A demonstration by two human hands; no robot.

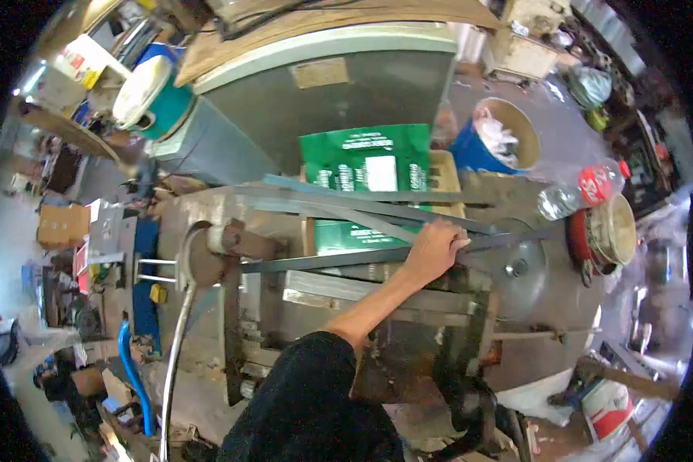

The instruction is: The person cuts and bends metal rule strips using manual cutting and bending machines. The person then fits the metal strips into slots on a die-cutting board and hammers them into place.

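step: left hand (437, 250) handled a bar (323, 260) beside green pack (363, 160) | fingers: seemingly clamped round bar | next move: seemed to call for steady grip

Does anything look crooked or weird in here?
A bit: the long, narrow strips near the left hand look askew. They slant at different angles instead of lying neatly side by side, and some run across the green packaging. I can't see any clear spill.
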